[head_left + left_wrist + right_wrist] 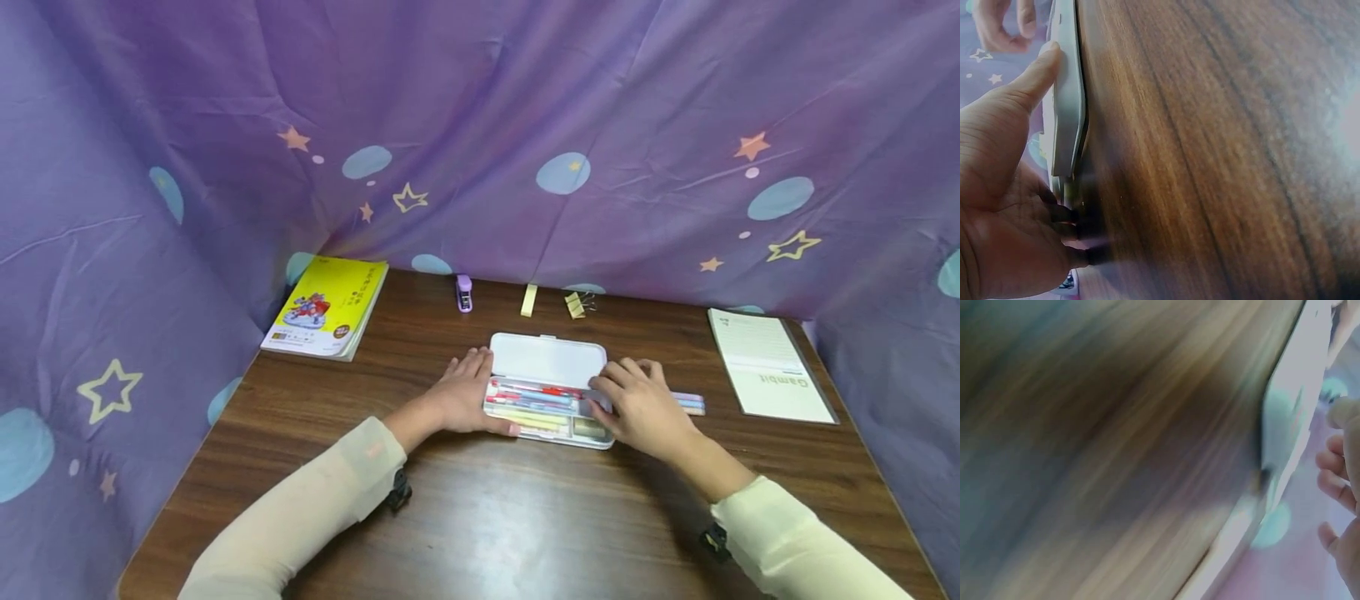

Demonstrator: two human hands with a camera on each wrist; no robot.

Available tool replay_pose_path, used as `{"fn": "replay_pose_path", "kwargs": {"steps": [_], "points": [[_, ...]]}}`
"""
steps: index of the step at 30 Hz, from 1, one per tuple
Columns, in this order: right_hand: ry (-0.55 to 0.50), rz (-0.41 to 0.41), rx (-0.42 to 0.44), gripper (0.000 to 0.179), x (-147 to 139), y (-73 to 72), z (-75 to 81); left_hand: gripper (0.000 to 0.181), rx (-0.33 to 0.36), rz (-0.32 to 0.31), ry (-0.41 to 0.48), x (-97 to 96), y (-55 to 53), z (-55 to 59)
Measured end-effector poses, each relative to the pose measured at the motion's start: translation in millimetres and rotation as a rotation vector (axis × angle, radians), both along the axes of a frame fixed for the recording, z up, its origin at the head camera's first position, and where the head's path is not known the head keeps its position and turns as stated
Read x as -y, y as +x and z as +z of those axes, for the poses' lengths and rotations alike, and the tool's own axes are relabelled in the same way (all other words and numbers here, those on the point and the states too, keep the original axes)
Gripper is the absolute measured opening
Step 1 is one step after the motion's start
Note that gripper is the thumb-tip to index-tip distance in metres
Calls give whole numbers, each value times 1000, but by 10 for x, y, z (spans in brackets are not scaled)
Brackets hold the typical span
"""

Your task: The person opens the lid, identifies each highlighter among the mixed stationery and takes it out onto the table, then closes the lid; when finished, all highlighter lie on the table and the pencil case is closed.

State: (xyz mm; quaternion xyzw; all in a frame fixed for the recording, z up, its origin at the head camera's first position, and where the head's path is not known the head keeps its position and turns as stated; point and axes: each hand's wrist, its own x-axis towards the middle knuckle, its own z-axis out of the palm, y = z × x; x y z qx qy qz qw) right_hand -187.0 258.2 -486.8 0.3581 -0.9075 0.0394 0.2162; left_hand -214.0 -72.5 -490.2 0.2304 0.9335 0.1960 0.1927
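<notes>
An open white pencil case (549,360) lies on the table with its lid folded back. Red, blue and yellow pens (534,402) fill its long compartments, and a dark greyish item (589,428) sits in the small front-right one. My left hand (467,393) rests against the case's left end, fingers straight, thumb along the front edge; the left wrist view shows that thumb (1041,69) touching the case wall. Over the right end hovers my right hand (642,408), its fingers loosely bent. Nothing shows in its fingers (1336,481) in the right wrist view.
Pastel sticks (688,403) lie just right of my right hand. Along the back are a purple stapler (464,294), a pale yellow strip (528,300) and binder clips (576,305). A yellow book (330,304) lies left, an open notebook (772,364) right.
</notes>
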Motion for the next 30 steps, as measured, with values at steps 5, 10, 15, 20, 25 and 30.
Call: {"fn": "replay_pose_path", "kwargs": {"steps": [5,10,15,20,25,30], "points": [[39,85,46,29,417,-21,17,142,-5,-4,-2,-4,-3,-11],[90,115,96,27,670,-20,-40,143,-20,-8,-10,1,-16,-23],[128,72,120,24,724,-2,-92,143,-13,-5,-16,14,-8,-18],[116,62,115,18,667,5,-108,143,-9,-5,-13,2,-7,0],[56,72,135,17,660,0,-131,143,-10,-4,-12,5,-8,2],[15,63,174,17,691,11,-130,143,-8,-2,-6,7,1,4]]}}
